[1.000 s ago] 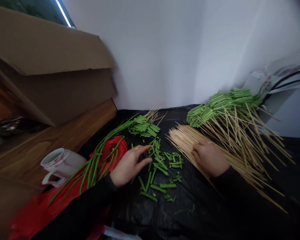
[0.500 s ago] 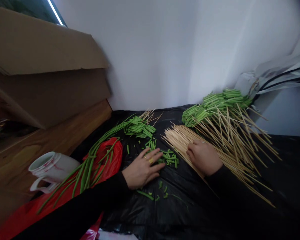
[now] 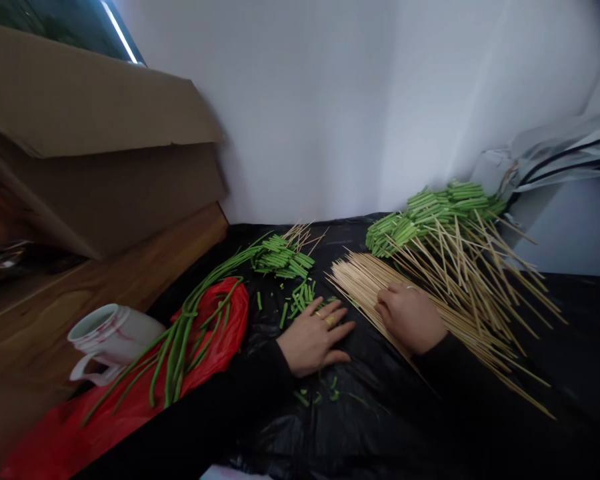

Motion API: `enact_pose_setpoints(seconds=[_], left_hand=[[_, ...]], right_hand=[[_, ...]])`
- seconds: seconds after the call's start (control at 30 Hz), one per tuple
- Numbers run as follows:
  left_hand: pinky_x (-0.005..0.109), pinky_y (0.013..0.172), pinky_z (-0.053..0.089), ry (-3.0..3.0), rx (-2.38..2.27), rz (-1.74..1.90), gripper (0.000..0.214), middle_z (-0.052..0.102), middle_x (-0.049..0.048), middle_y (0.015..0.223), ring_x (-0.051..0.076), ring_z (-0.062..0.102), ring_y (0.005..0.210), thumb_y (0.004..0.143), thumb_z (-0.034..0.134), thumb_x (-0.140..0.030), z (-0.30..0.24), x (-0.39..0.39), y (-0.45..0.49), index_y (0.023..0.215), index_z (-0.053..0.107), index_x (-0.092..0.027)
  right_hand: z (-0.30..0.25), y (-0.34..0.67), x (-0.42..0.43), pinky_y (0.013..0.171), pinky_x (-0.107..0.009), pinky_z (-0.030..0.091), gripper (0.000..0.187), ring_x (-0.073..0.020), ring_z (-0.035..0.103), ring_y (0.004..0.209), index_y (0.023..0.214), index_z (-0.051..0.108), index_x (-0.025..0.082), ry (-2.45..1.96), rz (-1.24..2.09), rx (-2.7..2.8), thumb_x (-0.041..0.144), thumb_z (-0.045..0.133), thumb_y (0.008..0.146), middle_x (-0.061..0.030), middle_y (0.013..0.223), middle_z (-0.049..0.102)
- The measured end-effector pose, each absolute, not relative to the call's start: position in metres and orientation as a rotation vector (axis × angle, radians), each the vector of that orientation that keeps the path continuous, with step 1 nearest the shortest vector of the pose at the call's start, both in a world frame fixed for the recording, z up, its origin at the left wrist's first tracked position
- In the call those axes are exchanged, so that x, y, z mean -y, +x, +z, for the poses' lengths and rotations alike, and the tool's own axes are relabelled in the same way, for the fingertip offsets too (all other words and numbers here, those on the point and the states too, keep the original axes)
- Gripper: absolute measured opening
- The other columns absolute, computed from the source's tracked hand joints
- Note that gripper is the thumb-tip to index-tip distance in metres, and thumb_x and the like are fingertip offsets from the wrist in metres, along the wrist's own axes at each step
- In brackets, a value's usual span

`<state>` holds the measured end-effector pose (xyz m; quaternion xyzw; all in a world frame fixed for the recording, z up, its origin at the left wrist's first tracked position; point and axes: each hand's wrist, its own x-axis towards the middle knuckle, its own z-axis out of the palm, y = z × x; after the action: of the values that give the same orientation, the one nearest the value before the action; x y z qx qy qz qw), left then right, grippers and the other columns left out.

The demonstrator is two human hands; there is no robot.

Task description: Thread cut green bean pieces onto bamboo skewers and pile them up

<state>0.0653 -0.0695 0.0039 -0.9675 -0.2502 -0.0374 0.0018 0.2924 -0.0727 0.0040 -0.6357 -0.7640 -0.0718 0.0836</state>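
Note:
My left hand (image 3: 320,337) lies palm down with its fingers spread over the short cut green pieces (image 3: 303,297), covering some of them. On the pile of bamboo skewers (image 3: 360,277) rests my right hand (image 3: 411,317). Its fingers are curled in against the skewers, and the fingertips are hidden. Beyond my left hand lies a small heap of green pieces threaded on skewers (image 3: 283,258). A larger heap of the same filled skewers (image 3: 440,210) is at the back right. Long green stalks (image 3: 177,340), like garlic scapes or long beans, lie across a red plastic bag (image 3: 237,313).
A white mug (image 3: 117,337) lies tilted at the left beside the red bag. Behind it a large cardboard box (image 3: 130,193) stands on a wooden surface (image 3: 165,250). Black plastic sheeting (image 3: 370,400) covers the work surface, and a white wall (image 3: 330,120) closes off the back.
My left hand has slid right across the cut green pieces, baring some on its left and covering others. My right hand stays on the skewers. The view has shifted slightly.

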Motion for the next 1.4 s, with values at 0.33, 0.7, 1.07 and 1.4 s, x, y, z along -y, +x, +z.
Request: enact_pose_setpoints(seconds=[0.33,0.7,1.07,1.4], left_hand=[[0.027,0.064,0.042,-2.953,1.671,-0.123,0.040,0.063,0.0025,0.078,0.016,0.057,0.070,0.079,0.057,-0.058,0.061,0.075,-0.024,0.080,0.062,-0.018],[0.024,0.067,0.042,-3.137,1.349,0.093,0.023,0.061,0.0021,0.091,0.015,0.058,0.076,0.087,0.055,-0.043,0.044,0.085,-0.009,0.089,0.060,-0.021],[0.025,0.070,0.042,-2.867,1.503,-0.165,0.025,0.064,0.0028,0.088,0.016,0.060,0.082,0.092,0.046,-0.038,0.038,0.065,0.011,0.085,0.062,-0.021],[0.023,0.061,0.038,-3.191,1.520,0.061,0.020,0.062,0.0001,0.082,0.015,0.056,0.073,0.068,0.076,-0.037,0.033,0.071,0.034,0.076,0.066,-0.021]], right_hand=[[0.000,0.296,0.071,0.069,-0.033,0.032,0.024,-0.0195,0.055,0.079,0.077,0.065,0.017,-1.813,-0.274,2.293,0.025,0.045,0.087,-0.0094,0.082,0.063],[-0.001,0.296,0.072,0.069,-0.032,0.031,0.024,-0.0186,0.055,0.078,0.078,0.065,0.017,-1.827,-0.259,2.281,0.025,0.045,0.088,-0.0090,0.083,0.063],[-0.001,0.296,0.072,0.071,-0.033,0.031,0.024,-0.0205,0.056,0.082,0.078,0.064,0.017,-1.832,-0.270,2.319,0.026,0.044,0.089,-0.0089,0.085,0.063],[0.002,0.294,0.072,0.071,-0.033,0.030,0.023,-0.0199,0.055,0.082,0.081,0.065,0.017,-1.857,-0.253,2.296,0.024,0.044,0.089,-0.0088,0.086,0.064]])
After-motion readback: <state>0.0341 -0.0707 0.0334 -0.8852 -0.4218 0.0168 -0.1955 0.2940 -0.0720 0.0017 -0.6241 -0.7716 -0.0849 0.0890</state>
